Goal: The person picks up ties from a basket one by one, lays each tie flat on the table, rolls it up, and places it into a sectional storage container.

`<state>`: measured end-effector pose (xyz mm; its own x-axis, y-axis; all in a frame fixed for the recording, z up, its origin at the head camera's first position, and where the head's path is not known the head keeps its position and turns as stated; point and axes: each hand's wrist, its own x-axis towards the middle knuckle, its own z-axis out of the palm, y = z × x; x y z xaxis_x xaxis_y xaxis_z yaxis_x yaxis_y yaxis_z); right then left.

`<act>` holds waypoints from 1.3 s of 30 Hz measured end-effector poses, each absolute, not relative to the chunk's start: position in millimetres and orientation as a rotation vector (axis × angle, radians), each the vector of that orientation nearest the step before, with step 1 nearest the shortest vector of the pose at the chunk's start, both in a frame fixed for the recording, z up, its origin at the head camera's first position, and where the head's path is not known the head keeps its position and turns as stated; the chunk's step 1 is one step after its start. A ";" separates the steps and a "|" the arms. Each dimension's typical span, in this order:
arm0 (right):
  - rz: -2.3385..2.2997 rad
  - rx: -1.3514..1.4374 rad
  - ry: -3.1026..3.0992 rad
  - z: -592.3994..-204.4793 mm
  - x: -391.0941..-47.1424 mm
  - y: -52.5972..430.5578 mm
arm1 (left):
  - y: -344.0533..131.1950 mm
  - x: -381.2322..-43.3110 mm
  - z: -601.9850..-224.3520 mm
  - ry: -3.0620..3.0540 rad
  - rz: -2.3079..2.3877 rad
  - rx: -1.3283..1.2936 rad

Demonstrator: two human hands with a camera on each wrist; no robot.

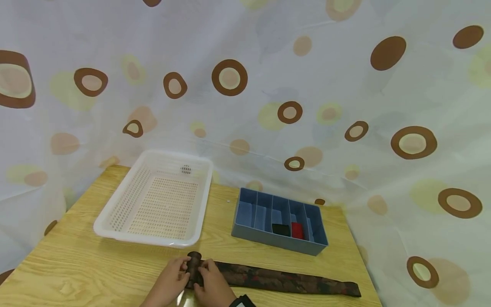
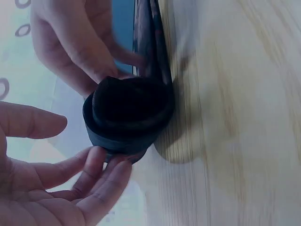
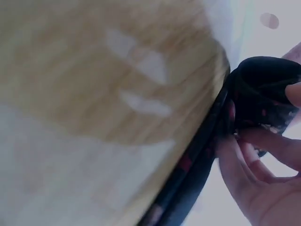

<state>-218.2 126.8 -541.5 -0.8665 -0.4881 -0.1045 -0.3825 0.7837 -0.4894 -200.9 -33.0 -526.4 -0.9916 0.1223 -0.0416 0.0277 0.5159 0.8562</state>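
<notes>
A long strip of dark cloth [image 1: 284, 279] with brown and red blotches lies folded lengthwise on the table. Its left end is wound into a thick roll [image 1: 194, 266], which stands across the strip with its hollow end showing in the left wrist view. My left hand [image 1: 170, 279] is at the roll's left side; its fingertips [image 2: 96, 157] touch the lower side while the thumb stays apart. From the other side my right hand [image 1: 215, 283] pinches the roll, its fingers [image 3: 230, 157] close to where the strip runs off it.
Behind the hands stands a white perforated plastic basket [image 1: 203, 204]. To its right is a blue divided box [image 1: 264, 241], with a black folded item [image 1: 281, 230] and a red one [image 1: 297, 230] in separate compartments. A patterned curtain [image 1: 245, 119] hangs behind the table.
</notes>
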 end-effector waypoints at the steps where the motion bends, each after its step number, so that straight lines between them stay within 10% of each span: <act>1: -0.725 -0.636 2.726 -541.6 -218.8 128.2 | -30.7 -200.5 -526.2 2.670 1.475 0.168; 19: -0.854 -0.664 2.837 -532.3 -212.2 152.8 | -3.5 -206.6 -535.3 2.567 1.348 0.629; 29: -0.794 -0.595 2.899 -536.3 -210.1 159.2 | -15.9 -209.0 -539.7 2.401 1.576 0.208; 39: -0.861 -0.362 2.859 -532.9 -208.5 167.2 | -3.5 -204.2 -538.4 2.438 1.566 0.398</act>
